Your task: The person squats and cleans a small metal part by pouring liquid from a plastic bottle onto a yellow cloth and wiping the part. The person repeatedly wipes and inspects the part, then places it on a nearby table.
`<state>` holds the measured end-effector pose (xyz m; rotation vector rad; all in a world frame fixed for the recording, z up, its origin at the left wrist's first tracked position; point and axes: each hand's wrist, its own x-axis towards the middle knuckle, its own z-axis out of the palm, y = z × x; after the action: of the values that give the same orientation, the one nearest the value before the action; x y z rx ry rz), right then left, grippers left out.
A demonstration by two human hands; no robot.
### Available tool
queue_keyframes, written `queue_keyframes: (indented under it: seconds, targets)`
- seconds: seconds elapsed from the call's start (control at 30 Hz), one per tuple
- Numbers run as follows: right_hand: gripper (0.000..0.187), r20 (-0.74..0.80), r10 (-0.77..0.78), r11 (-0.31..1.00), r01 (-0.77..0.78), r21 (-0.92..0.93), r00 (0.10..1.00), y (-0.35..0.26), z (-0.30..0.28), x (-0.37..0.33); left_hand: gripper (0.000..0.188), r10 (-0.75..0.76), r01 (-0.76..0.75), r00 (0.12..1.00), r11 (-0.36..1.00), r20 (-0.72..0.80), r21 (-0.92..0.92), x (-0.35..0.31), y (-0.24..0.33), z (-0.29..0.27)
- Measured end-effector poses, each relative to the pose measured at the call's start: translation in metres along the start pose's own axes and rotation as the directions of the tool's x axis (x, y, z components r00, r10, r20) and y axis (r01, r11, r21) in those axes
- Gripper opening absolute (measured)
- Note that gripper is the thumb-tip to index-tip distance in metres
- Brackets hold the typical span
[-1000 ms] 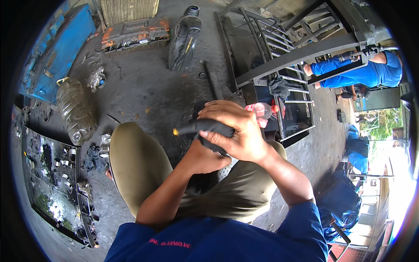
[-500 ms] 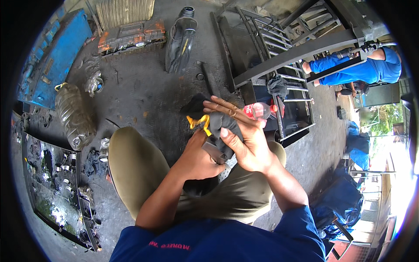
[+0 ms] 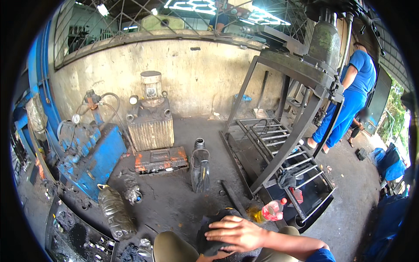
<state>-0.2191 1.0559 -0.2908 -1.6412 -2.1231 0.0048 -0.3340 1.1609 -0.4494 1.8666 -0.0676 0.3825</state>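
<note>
My right hand [image 3: 238, 233] lies over a black rag [image 3: 207, 229], its fingers curved across the cloth and holding it. Below it, at the lower edge, only a sliver of my left hand [image 3: 214, 256] shows; its fingers are hidden under the rag and the right hand. Whatever the rag covers cannot be seen. Just beyond my right hand a clear plastic bottle [image 3: 271, 211] with a red label, a red cap and some yellow liquid leans on its side.
A dark metal bar [image 3: 234, 198] and a black open-necked container [image 3: 200, 168] are ahead. An orange-and-black case [image 3: 160, 160] sits by the wall. At right stands a press frame [image 3: 279, 153] over a barred tray; a person in blue [image 3: 353, 91] is behind it. A large plastic bottle [image 3: 116, 212] lies left.
The view has tilted up, bringing the wall and press into sight and my hands to the lower edge. My right hand has turned flatter over the rag. The yellow strip is no longer visible.
</note>
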Motion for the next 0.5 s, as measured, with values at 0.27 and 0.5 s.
queue_keyframes:
  seconds: [0.27, 0.5]
  targets:
    - [0.042, -0.196, 0.165, 0.94, -0.094, 0.329, 0.967, 0.041, 0.023, 0.012, 0.093, -0.102, 0.101, 0.995, 0.991, 0.003, -0.086, 0.02, -0.01, -0.018]
    - [0.041, -0.024, 0.671, 0.663, -0.586, 0.465, 0.741, 0.054, 0.028, 0.004, 0.076, -0.423, 0.427, 0.904, 0.88, 0.063, -0.21, 0.024, 0.016, -0.03]
